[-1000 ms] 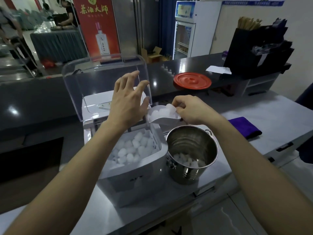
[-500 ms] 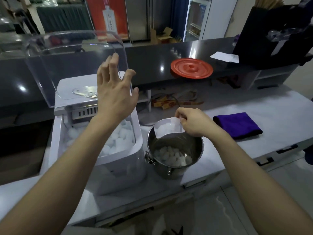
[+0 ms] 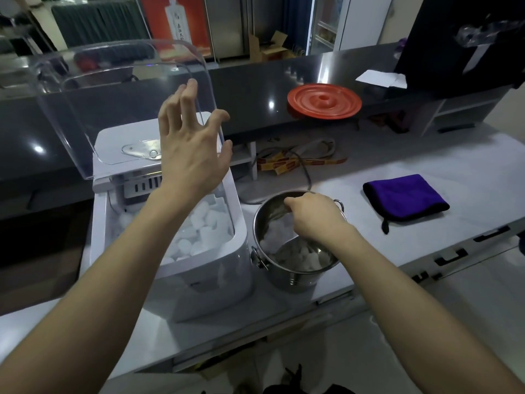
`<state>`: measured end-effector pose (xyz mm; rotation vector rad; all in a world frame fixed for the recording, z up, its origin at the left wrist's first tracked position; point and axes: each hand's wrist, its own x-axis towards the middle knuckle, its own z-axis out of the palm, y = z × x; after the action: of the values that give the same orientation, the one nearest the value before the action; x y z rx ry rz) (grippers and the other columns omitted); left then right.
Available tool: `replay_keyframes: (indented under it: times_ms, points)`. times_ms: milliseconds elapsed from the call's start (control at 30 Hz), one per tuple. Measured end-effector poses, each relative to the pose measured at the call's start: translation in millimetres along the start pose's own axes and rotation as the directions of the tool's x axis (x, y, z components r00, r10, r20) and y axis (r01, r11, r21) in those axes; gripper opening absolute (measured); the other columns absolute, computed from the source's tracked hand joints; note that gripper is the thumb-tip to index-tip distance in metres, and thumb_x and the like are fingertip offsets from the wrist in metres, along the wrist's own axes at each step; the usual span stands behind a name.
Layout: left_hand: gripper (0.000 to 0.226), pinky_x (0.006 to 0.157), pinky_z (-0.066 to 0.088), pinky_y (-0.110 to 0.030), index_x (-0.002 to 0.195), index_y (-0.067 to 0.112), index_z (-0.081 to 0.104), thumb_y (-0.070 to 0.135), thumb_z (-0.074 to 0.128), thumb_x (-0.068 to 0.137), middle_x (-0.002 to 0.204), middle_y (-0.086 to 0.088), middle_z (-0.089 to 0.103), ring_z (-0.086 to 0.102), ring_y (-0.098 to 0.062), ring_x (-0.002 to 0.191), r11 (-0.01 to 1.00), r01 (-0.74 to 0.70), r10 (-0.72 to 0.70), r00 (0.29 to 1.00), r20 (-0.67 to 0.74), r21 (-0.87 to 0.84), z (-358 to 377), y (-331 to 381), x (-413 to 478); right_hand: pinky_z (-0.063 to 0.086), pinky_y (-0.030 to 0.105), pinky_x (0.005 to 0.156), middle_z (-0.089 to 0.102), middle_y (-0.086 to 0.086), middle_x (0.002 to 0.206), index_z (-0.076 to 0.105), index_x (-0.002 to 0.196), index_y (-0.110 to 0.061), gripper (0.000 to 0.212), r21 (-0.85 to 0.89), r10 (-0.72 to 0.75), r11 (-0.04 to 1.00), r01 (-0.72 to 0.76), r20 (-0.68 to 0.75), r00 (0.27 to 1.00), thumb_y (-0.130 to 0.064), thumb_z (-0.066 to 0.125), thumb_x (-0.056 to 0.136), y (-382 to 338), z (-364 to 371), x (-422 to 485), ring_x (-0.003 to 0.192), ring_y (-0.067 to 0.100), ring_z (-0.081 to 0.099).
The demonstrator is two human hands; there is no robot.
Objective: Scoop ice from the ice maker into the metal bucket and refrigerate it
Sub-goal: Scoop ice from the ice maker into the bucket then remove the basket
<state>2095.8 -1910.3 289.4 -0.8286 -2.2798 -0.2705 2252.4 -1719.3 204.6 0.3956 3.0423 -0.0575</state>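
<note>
A white ice maker [image 3: 199, 280] stands on the counter, its bin full of ice cubes [image 3: 204, 228]. Its clear lid [image 3: 113, 95] is raised, and my left hand [image 3: 190, 146] rests against the lid's front edge with spread fingers. To the right of the machine stands the metal bucket [image 3: 295, 275] with ice at its bottom. My right hand [image 3: 315, 217] grips a translucent scoop [image 3: 277, 226], tipped down inside the bucket.
A purple cloth [image 3: 403, 197] lies on the white counter to the right. A red round lid [image 3: 324, 101] sits on the dark raised bar behind. Cables and yellow packets lie behind the bucket. A black organizer stands at the far right.
My right hand carried the full scoop from above the ice maker's edge down into the bucket and tipped it. More ice lies in the bucket. My left hand stayed at the lid.
</note>
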Motion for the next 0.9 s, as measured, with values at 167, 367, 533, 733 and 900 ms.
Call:
replay_keyframes:
  times_ms: [167, 367, 533, 733, 900]
  points:
    - [0.043, 0.13, 0.01, -0.048, 0.136, 0.029, 0.062, 0.046, 0.067, 0.096, 0.169, -0.019, 0.026, 0.02, -0.04, 0.159, 1.0, -0.018, 0.018, 1.0, 0.009, -0.007, -1.9, -2.3, 0.0, 0.041, 0.036, 0.07, 0.072, 0.008, 0.101, 0.062, 0.097, -0.019, 0.015, -0.116, 0.005, 0.993, -0.006, -0.008, 1.0, -0.009, 0.053, 0.092, -5.9, -0.4, -1.8, 0.092, 0.032, 0.068]
    - [0.047, 0.13, 0.013, -0.049, 0.14, 0.03, 0.059, 0.046, 0.067, 0.097, 0.169, -0.019, 0.027, 0.024, -0.04, 0.158, 0.999, -0.043, 0.043, 0.999, 0.015, -0.008, -5.0, -3.6, -0.9, 0.039, 0.037, 0.071, 0.053, 0.006, 0.082, 0.062, 0.092, -0.014, 0.012, -0.147, 0.036, 0.988, -0.05, -0.1, 0.994, -0.005, 0.054, 0.089, -9.0, -24.2, -4.3, 0.077, 0.031, 0.055]
    - [0.065, 0.128, 0.024, -0.049, 0.163, 0.031, 0.038, 0.038, 0.062, 0.103, 0.166, -0.018, 0.033, 0.033, -0.038, 0.15, 0.993, -0.073, 0.073, 0.997, -0.01, -0.089, -13.1, -14.2, -1.0, 0.044, 0.037, 0.071, 0.067, 0.006, 0.087, 0.069, 0.095, -0.018, 0.013, 0.044, 0.045, 0.998, -0.035, -0.244, 0.969, -0.016, 0.056, 0.095, -7.2, -61.2, -8.3, 0.08, 0.03, 0.058]
    - [0.064, 0.129, 0.029, -0.048, 0.163, 0.014, 0.039, 0.025, 0.062, 0.104, 0.166, -0.009, 0.041, 0.036, -0.032, 0.151, 0.973, -0.099, 0.099, 0.995, -0.012, -0.207, -30.7, -39.5, -2.3, 0.056, 0.04, 0.074, 0.073, -0.004, 0.078, 0.077, 0.092, -0.021, 0.018, 0.338, 0.034, 0.924, 0.177, -0.535, 0.844, -0.03, 0.061, 0.091, -27.7, -113.0, -16.4, 0.075, 0.025, 0.067]
    - [0.054, 0.128, 0.029, -0.049, 0.156, 0.013, 0.05, 0.019, 0.063, 0.104, 0.167, -0.006, 0.041, 0.034, -0.031, 0.153, 0.983, -0.111, 0.116, 0.993, 0.024, -0.146, -47.6, -69.6, -7.7, 0.055, 0.041, 0.071, 0.071, -0.002, 0.077, 0.076, 0.095, -0.019, 0.021, 0.244, -0.171, 0.902, 0.356, -0.555, 0.814, -0.03, 0.058, 0.094, -71.5, -135.9, -11.2, 0.072, 0.024, 0.066]
